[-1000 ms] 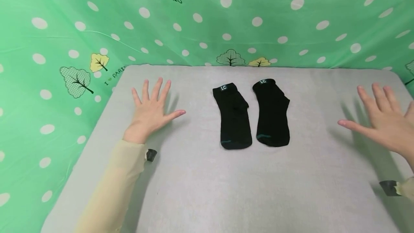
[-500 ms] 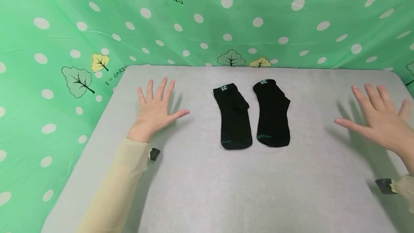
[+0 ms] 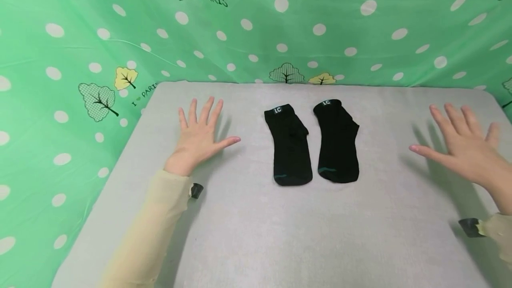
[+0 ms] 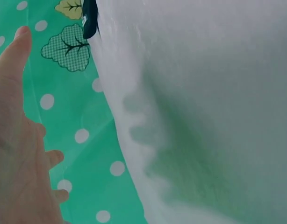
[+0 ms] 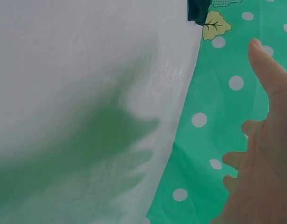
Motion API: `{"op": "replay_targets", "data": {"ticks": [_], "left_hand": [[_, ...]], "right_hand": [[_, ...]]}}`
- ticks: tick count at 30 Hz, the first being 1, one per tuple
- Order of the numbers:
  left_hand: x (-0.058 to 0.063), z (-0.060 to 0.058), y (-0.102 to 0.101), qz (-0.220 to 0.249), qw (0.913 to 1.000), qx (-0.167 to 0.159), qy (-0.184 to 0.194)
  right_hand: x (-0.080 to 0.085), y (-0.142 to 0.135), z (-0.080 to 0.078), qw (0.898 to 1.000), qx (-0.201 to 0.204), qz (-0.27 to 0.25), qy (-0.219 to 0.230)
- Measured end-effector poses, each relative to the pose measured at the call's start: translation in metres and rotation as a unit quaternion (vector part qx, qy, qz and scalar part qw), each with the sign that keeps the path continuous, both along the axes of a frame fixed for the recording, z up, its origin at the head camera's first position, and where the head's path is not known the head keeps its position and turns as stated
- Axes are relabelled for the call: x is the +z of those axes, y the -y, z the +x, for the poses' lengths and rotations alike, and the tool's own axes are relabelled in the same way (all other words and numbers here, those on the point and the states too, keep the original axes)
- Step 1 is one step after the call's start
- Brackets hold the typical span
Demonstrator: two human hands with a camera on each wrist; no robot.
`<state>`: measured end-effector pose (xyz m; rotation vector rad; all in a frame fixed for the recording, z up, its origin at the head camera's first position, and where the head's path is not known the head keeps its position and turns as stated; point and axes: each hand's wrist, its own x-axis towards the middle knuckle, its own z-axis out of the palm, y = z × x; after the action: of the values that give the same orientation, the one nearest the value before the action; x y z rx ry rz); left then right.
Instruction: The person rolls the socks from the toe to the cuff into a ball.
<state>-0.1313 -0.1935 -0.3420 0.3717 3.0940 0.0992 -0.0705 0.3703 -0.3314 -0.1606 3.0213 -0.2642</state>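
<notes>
Two black ankle socks lie flat, side by side, near the middle of the table in the head view: a left sock (image 3: 291,150) and a right sock (image 3: 338,146). Each has a small "LC" label at the cuff and a teal mark by the toe. My left hand (image 3: 198,139) hovers to the left of the socks with its fingers spread, touching nothing. On the far right my right hand (image 3: 466,148) is held over the table, fingers spread too, apart from the socks. Both wrist views show a dark sock edge, the left sock (image 4: 89,18) in the left one.
The table (image 3: 256,234) has a pale grey cover. Behind it and along the left hangs a green curtain (image 3: 224,43) with white dots and printed trees. Small black pieces stick out at both wrists.
Both hands have drifted inward a little: the left hand to the right, the right hand to the left. The socks stay where they were.
</notes>
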Motion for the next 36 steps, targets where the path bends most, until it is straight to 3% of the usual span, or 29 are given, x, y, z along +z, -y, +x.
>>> {"op": "replay_targets", "data": {"ticks": [17,26,36], "left_hand": [[-0.002,0.001,-0.025,0.005,0.9996,-0.026,0.008],[-0.005,0.002,-0.043,0.014,0.9988,-0.044,0.020],[-0.006,0.003,-0.060,0.016,0.9977,-0.065,0.012]], "right_hand": [[0.002,0.018,-0.016,0.999,0.027,-0.024,-0.005],[0.003,0.032,-0.029,0.994,0.067,-0.080,-0.027],[0.004,0.046,-0.044,0.992,0.084,-0.086,-0.025]]}}
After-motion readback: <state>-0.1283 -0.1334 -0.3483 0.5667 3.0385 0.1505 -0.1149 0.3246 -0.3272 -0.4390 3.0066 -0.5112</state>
